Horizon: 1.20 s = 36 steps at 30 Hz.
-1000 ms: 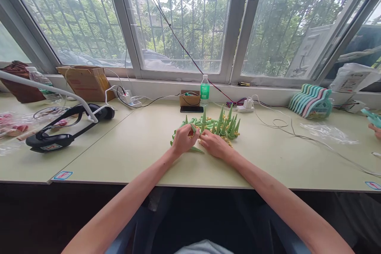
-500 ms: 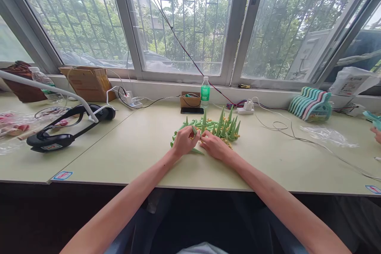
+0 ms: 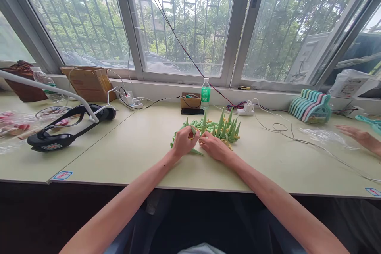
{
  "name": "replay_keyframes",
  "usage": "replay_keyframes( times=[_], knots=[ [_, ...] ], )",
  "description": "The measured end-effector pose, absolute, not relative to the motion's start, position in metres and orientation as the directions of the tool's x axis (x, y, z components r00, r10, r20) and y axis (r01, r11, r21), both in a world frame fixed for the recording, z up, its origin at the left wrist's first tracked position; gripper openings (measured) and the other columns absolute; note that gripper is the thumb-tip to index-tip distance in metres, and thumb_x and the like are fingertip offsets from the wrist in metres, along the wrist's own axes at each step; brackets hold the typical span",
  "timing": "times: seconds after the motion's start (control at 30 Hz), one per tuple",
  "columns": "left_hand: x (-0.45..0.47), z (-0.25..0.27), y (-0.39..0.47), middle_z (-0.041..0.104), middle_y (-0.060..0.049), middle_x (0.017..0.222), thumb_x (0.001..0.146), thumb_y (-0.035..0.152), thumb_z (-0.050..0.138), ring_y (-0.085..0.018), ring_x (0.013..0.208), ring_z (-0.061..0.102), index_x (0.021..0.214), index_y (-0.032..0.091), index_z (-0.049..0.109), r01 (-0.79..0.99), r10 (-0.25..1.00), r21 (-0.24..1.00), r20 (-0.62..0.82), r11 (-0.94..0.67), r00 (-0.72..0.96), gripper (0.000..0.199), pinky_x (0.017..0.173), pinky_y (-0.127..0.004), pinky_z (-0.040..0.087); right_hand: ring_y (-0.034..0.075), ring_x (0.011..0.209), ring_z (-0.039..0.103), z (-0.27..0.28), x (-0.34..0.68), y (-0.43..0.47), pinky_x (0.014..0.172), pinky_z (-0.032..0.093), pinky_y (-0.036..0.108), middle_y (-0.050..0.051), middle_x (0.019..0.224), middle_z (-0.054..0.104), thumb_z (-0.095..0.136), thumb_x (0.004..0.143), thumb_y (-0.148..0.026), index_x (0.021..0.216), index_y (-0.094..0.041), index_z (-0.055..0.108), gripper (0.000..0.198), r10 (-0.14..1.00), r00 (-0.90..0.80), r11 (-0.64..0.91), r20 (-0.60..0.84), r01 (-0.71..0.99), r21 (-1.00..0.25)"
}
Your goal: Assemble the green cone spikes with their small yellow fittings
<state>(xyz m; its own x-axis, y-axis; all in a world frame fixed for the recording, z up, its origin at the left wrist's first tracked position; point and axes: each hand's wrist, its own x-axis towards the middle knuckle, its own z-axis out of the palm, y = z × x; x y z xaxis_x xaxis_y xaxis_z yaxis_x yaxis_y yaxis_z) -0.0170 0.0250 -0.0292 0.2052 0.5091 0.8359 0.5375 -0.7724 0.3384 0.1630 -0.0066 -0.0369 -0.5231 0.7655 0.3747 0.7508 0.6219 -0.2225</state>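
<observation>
My left hand [image 3: 185, 140] is closed around a green cone-shaped piece [image 3: 193, 129], whose tip shows above the fingers. Against it, my right hand [image 3: 212, 144] pinches with its fingertips at the near end of that piece; what lies between these fingers is too small to make out. Another green cone [image 3: 196, 151] lies flat on the table just under my hands. Behind them is a pile of green pieces [image 3: 195, 123], with several green cones [image 3: 231, 129] standing upright at the right. Small yellow bits [image 3: 229, 147] lie among them.
A phone [image 3: 192, 111], a small cardboard box [image 3: 190, 102] and a green-labelled bottle [image 3: 205, 93] stand behind the pile. Black headgear [image 3: 56, 141] lies left. Pastel hangers [image 3: 311, 106], a cable [image 3: 321, 149] and another person's hand [image 3: 358, 135] are at right.
The other person's hand has come farther into view from the right, over the table. My own hands stay together in nearly the same place.
</observation>
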Motion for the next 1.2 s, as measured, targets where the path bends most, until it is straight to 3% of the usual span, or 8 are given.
replay_keyframes(
  times=[0.1, 0.3, 0.47, 0.67, 0.9, 1.2],
  knots=[
    [-0.017, -0.029, 0.024, 0.058, 0.001, 0.062, 0.089, 0.026, 0.058, -0.01, 0.051, 0.046, 0.069, 0.019, 0.054, 0.528, 0.519, 0.352, 0.83, -0.773, 0.206, 0.021, 0.052, -0.023, 0.04, 0.012, 0.073, 0.056, -0.044, 0.164, -0.001, 0.071, 0.045, 0.027, 0.006, 0.1, 0.054, 0.047, 0.099, -0.017, 0.097, -0.016, 0.06, 0.014, 0.75, -0.527, 0.635, 0.399, 0.742, -0.215],
    [-0.016, -0.029, 0.024, 0.056, 0.002, 0.06, 0.088, 0.026, 0.058, -0.01, 0.05, 0.046, 0.07, 0.019, 0.055, 0.543, 0.506, 0.339, 0.842, -0.768, 0.19, 0.02, 0.052, -0.023, 0.04, 0.014, 0.079, 0.057, -0.042, 0.164, -0.002, 0.073, 0.046, 0.027, 0.005, 0.098, 0.055, 0.054, 0.097, -0.015, 0.098, -0.017, 0.06, 0.007, 0.737, -0.503, 0.65, 0.451, 0.709, -0.272],
    [-0.017, -0.027, 0.024, 0.056, 0.002, 0.06, 0.087, 0.024, 0.059, -0.01, 0.05, 0.046, 0.07, 0.019, 0.057, 0.566, 0.506, 0.341, 0.847, -0.751, 0.161, 0.018, 0.053, -0.024, 0.04, 0.014, 0.08, 0.056, -0.038, 0.164, -0.005, 0.076, 0.05, 0.028, 0.005, 0.097, 0.055, 0.047, 0.1, -0.02, 0.1, -0.019, 0.061, 0.013, 0.661, -0.468, 0.722, 0.586, 0.608, -0.33],
    [-0.017, -0.023, 0.023, 0.057, 0.002, 0.059, 0.087, 0.026, 0.059, -0.01, 0.049, 0.046, 0.069, 0.019, 0.058, 0.586, 0.533, 0.369, 0.837, -0.721, 0.129, 0.019, 0.053, -0.024, 0.04, 0.016, 0.086, 0.058, -0.041, 0.163, -0.002, 0.08, 0.052, 0.032, 0.008, 0.1, 0.055, 0.042, 0.102, -0.023, 0.105, -0.02, 0.061, 0.02, 0.574, -0.371, 0.757, 0.73, 0.58, -0.301],
    [-0.016, -0.024, 0.023, 0.058, 0.002, 0.06, 0.087, 0.024, 0.058, -0.01, 0.05, 0.047, 0.069, 0.018, 0.058, 0.571, 0.555, 0.391, 0.82, -0.722, 0.139, 0.018, 0.053, -0.023, 0.04, 0.016, 0.085, 0.059, -0.038, 0.162, -0.007, 0.079, 0.053, 0.032, 0.009, 0.106, 0.053, 0.037, 0.103, -0.023, 0.114, -0.022, 0.055, 0.021, 0.533, -0.354, 0.772, 0.768, 0.575, -0.271],
    [-0.016, -0.028, 0.023, 0.062, 0.001, 0.064, 0.088, 0.026, 0.059, -0.011, 0.05, 0.049, 0.073, 0.019, 0.062, 0.52, 0.55, 0.391, 0.813, -0.759, 0.193, 0.017, 0.054, -0.025, 0.042, 0.016, 0.08, 0.062, -0.035, 0.161, -0.009, 0.076, 0.055, 0.034, 0.012, 0.114, 0.05, 0.036, 0.103, -0.021, 0.122, -0.023, 0.051, 0.024, 0.601, -0.332, 0.731, 0.727, 0.596, -0.332]
  ],
)
